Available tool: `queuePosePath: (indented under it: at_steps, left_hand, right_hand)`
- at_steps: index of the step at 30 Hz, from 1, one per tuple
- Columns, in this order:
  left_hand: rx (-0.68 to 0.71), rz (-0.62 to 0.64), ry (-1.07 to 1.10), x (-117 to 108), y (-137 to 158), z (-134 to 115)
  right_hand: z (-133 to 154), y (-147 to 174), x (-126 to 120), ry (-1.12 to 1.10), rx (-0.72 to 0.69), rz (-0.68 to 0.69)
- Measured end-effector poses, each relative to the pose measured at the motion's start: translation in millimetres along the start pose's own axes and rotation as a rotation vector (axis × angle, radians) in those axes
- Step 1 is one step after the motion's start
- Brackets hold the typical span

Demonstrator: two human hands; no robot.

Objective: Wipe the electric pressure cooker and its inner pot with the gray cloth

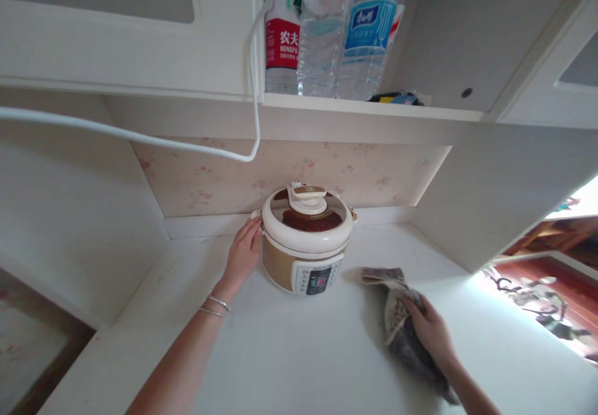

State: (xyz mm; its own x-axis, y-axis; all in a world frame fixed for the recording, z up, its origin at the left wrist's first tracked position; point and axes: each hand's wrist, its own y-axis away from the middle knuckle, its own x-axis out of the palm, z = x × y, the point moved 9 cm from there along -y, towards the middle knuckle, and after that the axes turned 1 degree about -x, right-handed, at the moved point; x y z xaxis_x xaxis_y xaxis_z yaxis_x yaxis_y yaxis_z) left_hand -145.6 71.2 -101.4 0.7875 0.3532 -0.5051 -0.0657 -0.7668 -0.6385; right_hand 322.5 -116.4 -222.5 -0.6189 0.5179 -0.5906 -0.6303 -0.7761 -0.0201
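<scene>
A white and gold electric pressure cooker [307, 234] stands upright on the white counter, near the wall, its lid closed and its control panel facing me. My left hand [243, 250] reaches to the cooker's left side, its fingers closed at the side handle; the fingertips are partly hidden there. To the right of the cooker, my right hand [428, 328] is closed around a crumpled dark grey cloth [397, 315]. One end of the cloth lies towards the cooker, while the rest hangs below my hand.
Above the counter, a shelf [374, 108] holds several plastic water bottles [326, 41]. A white cable [187, 145] hangs in front of it. White side panels [486, 203] bound the counter. Cluttered items [537, 296] show beyond its right edge.
</scene>
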Motion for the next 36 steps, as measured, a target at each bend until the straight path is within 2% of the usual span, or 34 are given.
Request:
queuePosePath:
  at_steps: [2, 3, 4, 5, 6, 8, 10, 13, 16, 18, 19, 22, 24, 26, 30, 32, 36]
  left_hand:
    - [0.01, 0.006, 0.0, 0, 0, -1]
    - [0.012, 0.001, 0.001, -1, 0, -2]
    - [0.013, -0.006, 0.001, -1, 0, -2]
    - [0.014, -0.013, 0.002, -2, 0, -2]
    - [0.014, -0.018, 0.004, -2, 0, -3]
    - [0.014, -0.02, 0.008, -2, 1, -3]
    - [0.014, -0.014, 0.01, -2, 1, -4]
    - [-0.002, 0.002, 0.007, -2, 1, -3]
    - [-0.034, 0.027, 0.001, -1, 1, -2]
    - [-0.048, 0.036, 0.002, -1, 1, -1]
    - [-0.054, 0.036, 0.006, -1, 1, 0]
    - [-0.069, 0.031, 0.011, -1, 1, 1]
    - [-0.071, 0.03, 0.007, -1, 0, 2]
    - [-0.067, 0.034, 0.001, -1, 0, 1]
    - [-0.064, 0.05, -0.008, -2, 0, 0]
    - [-0.06, 0.058, -0.004, -1, 0, -1]
    - [-0.079, 0.1, 0.009, 1, -3, 3]
  right_hand:
    - [22, -7, -15, -0.425, 0.151, -0.078]
    - [42, -11, -19, -0.602, 0.175, -0.075]
    - [66, -17, -21, -0.744, 0.159, -0.053]
    - [99, -24, -23, -0.843, 0.061, -0.003]
    - [128, -31, -28, -0.884, -0.016, -0.017]
    - [182, -42, -32, -0.845, -0.159, -0.064]
    - [230, -50, -16, -0.773, -0.232, -0.044]
    - [302, -56, 37, -0.602, -0.384, 0.146]
    - [368, -53, 90, -0.299, -0.658, 0.298]
    - [398, -57, 115, -0.131, -0.762, 0.367]
    - [408, -61, 126, -0.095, -0.767, 0.421]
    - [419, -72, 151, -0.046, -0.7, 0.65]
    - [416, -78, 156, -0.044, -0.656, 0.716]
    - [409, -82, 150, -0.06, -0.655, 0.659]
    - [384, -72, 122, -0.001, -0.683, 0.393]
    - [371, -54, 110, 0.083, -0.723, 0.309]
    - [344, -5, 99, 0.29, -0.729, 0.262]
